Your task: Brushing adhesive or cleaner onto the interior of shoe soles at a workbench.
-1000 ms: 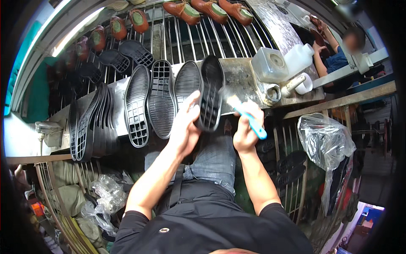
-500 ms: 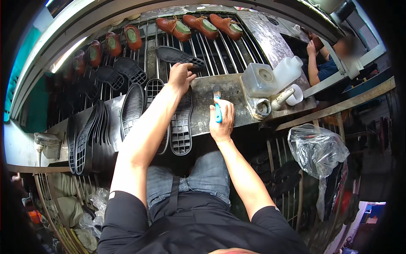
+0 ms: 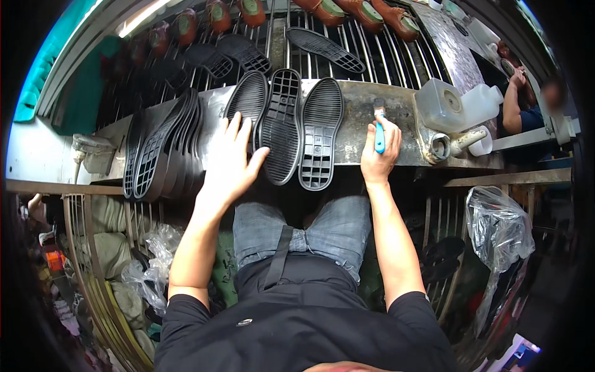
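My left hand (image 3: pixel 228 162) is spread, with its fingers over the near part of a black ribbed shoe sole (image 3: pixel 248 93) on the bench. Beside that lie a middle black sole (image 3: pixel 282 127) and a right-hand black sole (image 3: pixel 320 133), both reaching past the bench's front edge. Around the blue handle of a small brush (image 3: pixel 379 141) my right hand (image 3: pixel 378 162) is closed, bristles pointing away from me over the metal bench top (image 3: pixel 356 102). Another black sole (image 3: pixel 325 49) rests on the metal bars behind.
Several soles (image 3: pixel 166 149) stand stacked at the left. Brown shoes (image 3: pixel 365 15) and more soles line the bar rack. A square translucent container (image 3: pixel 439 102), a white bottle (image 3: pixel 482 102) and a crusted pot (image 3: pixel 439 147) stand right. Another person's arm (image 3: pixel 513 102) shows far right.
My left hand has drawn back from the sole on the bars to the bench soles and spread its fingers. My right hand still holds the brush. The view has shifted.
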`<state>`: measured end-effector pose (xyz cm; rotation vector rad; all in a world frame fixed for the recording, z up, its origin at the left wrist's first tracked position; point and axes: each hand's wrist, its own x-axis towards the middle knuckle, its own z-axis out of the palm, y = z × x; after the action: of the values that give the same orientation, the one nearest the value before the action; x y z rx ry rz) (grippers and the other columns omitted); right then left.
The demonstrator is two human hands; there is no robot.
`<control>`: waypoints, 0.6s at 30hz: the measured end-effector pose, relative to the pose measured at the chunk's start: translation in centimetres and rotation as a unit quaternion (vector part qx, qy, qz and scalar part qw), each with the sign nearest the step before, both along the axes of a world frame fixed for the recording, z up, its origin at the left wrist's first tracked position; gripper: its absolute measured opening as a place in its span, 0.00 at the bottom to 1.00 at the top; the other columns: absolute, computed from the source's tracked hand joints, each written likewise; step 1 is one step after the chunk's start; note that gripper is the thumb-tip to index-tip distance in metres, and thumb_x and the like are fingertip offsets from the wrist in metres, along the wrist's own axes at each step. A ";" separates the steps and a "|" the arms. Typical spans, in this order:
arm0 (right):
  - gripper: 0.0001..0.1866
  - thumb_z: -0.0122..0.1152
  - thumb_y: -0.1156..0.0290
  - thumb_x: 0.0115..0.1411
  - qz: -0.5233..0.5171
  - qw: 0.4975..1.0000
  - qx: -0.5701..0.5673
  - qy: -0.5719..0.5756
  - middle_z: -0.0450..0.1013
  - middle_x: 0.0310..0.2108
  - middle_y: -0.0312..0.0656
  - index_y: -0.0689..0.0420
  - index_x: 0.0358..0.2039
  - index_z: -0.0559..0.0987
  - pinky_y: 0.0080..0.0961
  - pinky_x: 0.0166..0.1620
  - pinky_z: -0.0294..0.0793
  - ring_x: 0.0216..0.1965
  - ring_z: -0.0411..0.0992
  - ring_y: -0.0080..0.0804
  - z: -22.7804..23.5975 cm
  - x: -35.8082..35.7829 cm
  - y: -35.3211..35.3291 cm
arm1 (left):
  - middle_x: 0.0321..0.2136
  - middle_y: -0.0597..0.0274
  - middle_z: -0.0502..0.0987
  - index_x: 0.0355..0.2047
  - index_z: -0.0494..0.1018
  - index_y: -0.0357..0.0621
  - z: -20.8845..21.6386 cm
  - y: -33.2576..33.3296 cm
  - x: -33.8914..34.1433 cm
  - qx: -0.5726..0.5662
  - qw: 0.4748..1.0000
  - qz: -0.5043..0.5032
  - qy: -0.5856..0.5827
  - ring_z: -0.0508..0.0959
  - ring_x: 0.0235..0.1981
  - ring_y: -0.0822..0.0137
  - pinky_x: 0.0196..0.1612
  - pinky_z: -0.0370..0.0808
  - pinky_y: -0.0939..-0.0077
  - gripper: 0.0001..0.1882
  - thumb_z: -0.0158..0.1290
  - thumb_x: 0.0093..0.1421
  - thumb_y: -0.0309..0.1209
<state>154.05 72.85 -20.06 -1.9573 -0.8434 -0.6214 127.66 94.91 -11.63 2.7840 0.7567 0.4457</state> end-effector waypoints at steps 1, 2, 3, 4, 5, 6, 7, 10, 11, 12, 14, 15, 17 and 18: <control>0.15 0.68 0.66 0.71 -0.001 1.000 -0.002 0.006 0.79 0.48 0.46 0.56 0.55 0.80 0.46 0.58 0.73 0.51 0.77 0.50 0.1 -0.1 0.0 | 0.73 0.29 0.64 0.69 0.73 0.36 -0.3 -0.7 -0.4 0.003 1.000 0.012 -0.017 0.64 0.75 0.31 0.76 0.63 0.44 0.36 0.64 0.68 0.47; 0.15 0.67 0.68 0.71 -0.001 1.000 -0.004 0.006 0.79 0.48 0.46 0.57 0.55 0.80 0.45 0.58 0.73 0.51 0.77 0.50 0.3 -0.2 -0.1 | 0.73 0.26 0.63 0.69 0.74 0.39 -0.4 -1.2 -0.5 -0.003 0.999 0.020 -0.049 0.65 0.75 0.32 0.76 0.63 0.44 0.34 0.65 0.67 0.44; 0.15 0.67 0.68 0.71 0.000 1.000 -0.006 0.004 0.79 0.48 0.46 0.57 0.55 0.80 0.45 0.58 0.73 0.51 0.77 0.50 0.3 -0.3 -0.2 | 0.73 0.26 0.63 0.69 0.74 0.39 -0.6 -0.9 -0.9 -0.005 0.998 0.021 -0.050 0.65 0.75 0.32 0.76 0.63 0.44 0.34 0.65 0.67 0.44; 0.15 0.67 0.69 0.71 0.010 1.000 0.000 0.013 0.79 0.48 0.46 0.57 0.55 0.80 0.45 0.58 0.73 0.51 0.77 0.50 0.3 -0.3 -0.2 | 0.73 0.28 0.65 0.68 0.75 0.40 -0.6 -0.5 -1.1 -0.041 0.995 0.030 -0.089 0.65 0.74 0.33 0.76 0.64 0.45 0.33 0.65 0.67 0.42; 0.15 0.67 0.70 0.71 0.020 1.000 0.006 0.022 0.79 0.48 0.47 0.58 0.56 0.80 0.45 0.58 0.73 0.51 0.77 0.50 0.3 -0.3 -0.3 | 0.72 0.30 0.66 0.68 0.75 0.41 -0.5 -0.3 -1.1 -0.078 0.988 0.038 -0.128 0.66 0.74 0.35 0.76 0.64 0.46 0.32 0.65 0.66 0.39; 0.14 0.66 0.72 0.71 0.035 0.999 0.008 0.035 0.79 0.48 0.47 0.59 0.56 0.80 0.44 0.58 0.74 0.51 0.78 0.49 0.4 -0.7 -0.6 | 0.71 0.33 0.69 0.67 0.75 0.41 -0.2 -0.1 -1.4 -0.120 0.980 0.058 -0.150 0.69 0.73 0.38 0.76 0.65 0.48 0.31 0.65 0.65 0.36; 0.14 0.66 0.72 0.71 0.037 0.999 0.006 0.033 0.79 0.48 0.47 0.59 0.56 0.80 0.44 0.58 0.74 0.51 0.78 0.49 0.5 -1.5 -0.7 | 0.68 0.36 0.74 0.66 0.77 0.41 -0.3 0.8 -1.7 -0.124 0.973 0.067 -0.180 0.74 0.70 0.43 0.74 0.68 0.52 0.29 0.65 0.65 0.33; 0.15 0.66 0.74 0.72 0.074 0.992 0.051 0.086 0.79 0.47 0.48 0.60 0.56 0.80 0.42 0.55 0.77 0.49 0.80 0.47 1.8 -5.8 -1.5 | 0.70 0.43 0.74 0.65 0.78 0.34 0.1 2.8 -2.3 -0.362 0.881 0.073 -0.296 0.74 0.70 0.60 0.73 0.68 0.68 0.26 0.62 0.66 0.23; 0.15 0.66 0.74 0.72 0.088 0.988 0.065 0.107 0.79 0.45 0.48 0.61 0.57 0.80 0.42 0.54 0.78 0.48 0.80 0.48 2.5 -7.6 -1.4 | 0.68 0.44 0.76 0.64 0.80 0.39 0.4 2.8 -2.4 -0.253 0.922 0.099 -0.276 0.76 0.70 0.57 0.74 0.68 0.66 0.26 0.61 0.65 0.21; 0.16 0.67 0.75 0.71 0.105 0.987 0.061 0.102 0.79 0.44 0.48 0.61 0.57 0.80 0.42 0.54 0.78 0.47 0.80 0.48 2.4 -8.7 -1.4 | 0.70 0.45 0.75 0.67 0.78 0.43 0.9 2.9 -2.5 -0.168 0.950 0.101 -0.245 0.73 0.71 0.51 0.75 0.66 0.60 0.28 0.61 0.65 0.21; 0.16 0.66 0.75 0.72 0.142 0.985 0.045 0.090 0.80 0.44 0.47 0.62 0.59 0.79 0.38 0.53 0.79 0.46 0.80 0.44 2.4 -10.5 -1.4 | 0.71 0.46 0.73 0.69 0.77 0.47 0.9 2.6 -2.9 -0.083 0.969 0.104 -0.210 0.71 0.73 0.46 0.77 0.64 0.54 0.30 0.61 0.65 0.22; 0.16 0.64 0.75 0.74 0.162 0.983 0.034 0.083 0.80 0.45 0.46 0.63 0.60 0.78 0.35 0.53 0.80 0.46 0.81 0.40 2.6 -11.2 -1.2 | 0.73 0.47 0.71 0.71 0.74 0.51 0.4 2.4 -2.9 0.001 0.983 0.104 -0.152 0.66 0.75 0.40 0.78 0.60 0.45 0.34 0.62 0.65 0.24; 0.23 0.70 0.81 0.64 0.189 0.972 0.046 0.131 0.83 0.44 0.46 0.58 0.60 0.80 0.45 0.61 0.78 0.49 0.81 0.49 2.6 -12.5 -0.7 | 0.77 0.48 0.62 0.78 0.64 0.56 -0.4 2.1 -2.6 0.099 0.991 0.089 -0.034 0.52 0.79 0.29 0.78 0.47 0.26 0.42 0.67 0.64 0.33; 0.24 0.70 0.81 0.64 0.198 0.972 0.031 0.124 0.84 0.45 0.45 0.58 0.60 0.81 0.45 0.62 0.78 0.50 0.81 0.49 2.7 -13.1 -0.6 | 0.78 0.48 0.62 0.78 0.64 0.55 -0.7 1.6 -2.8 0.085 0.994 0.056 -0.029 0.52 0.79 0.29 0.78 0.46 0.25 0.43 0.68 0.63 0.36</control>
<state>141.00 72.24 -17.40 -1.6995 -1.0056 -0.1604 124.91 96.48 -12.29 2.8792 0.9037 0.6362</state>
